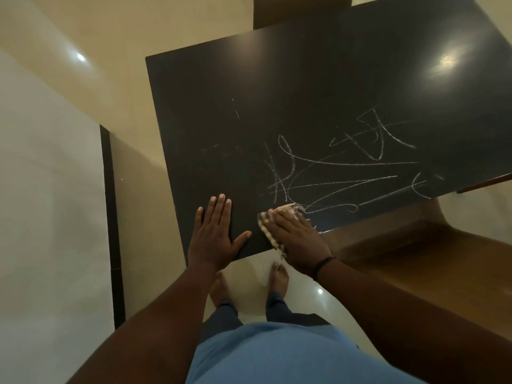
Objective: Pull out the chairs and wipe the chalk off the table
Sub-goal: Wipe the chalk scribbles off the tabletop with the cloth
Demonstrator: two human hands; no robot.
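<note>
I am standing at the near corner of the dark table point(318, 87) and bracing my left hand point(216, 234) flat on its top, fingers straight and thumb spread, gripping nothing; I judge this steadies me and the table while the other hand works. My right hand point(296, 236) is pressing a checked cloth point(267, 228) down against the table near the same edge, fingers extended over it rather than curled, so the cloth is lying between palm and surface for wiping. The chalk marks point(346, 167) are lying beyond the cloth toward the table's middle and far right, still plainly legible, with the nearest strokes just beside the cloth's frayed edge; fainter smears are showing to their left. A brown chair point(432, 245) is standing off the table's near right side, apparently pulled clear. Most of the cloth is hidden under my hand, the far chair point(302, 9) is cut off at the frame top, and the table's right end is running out of view.
</note>
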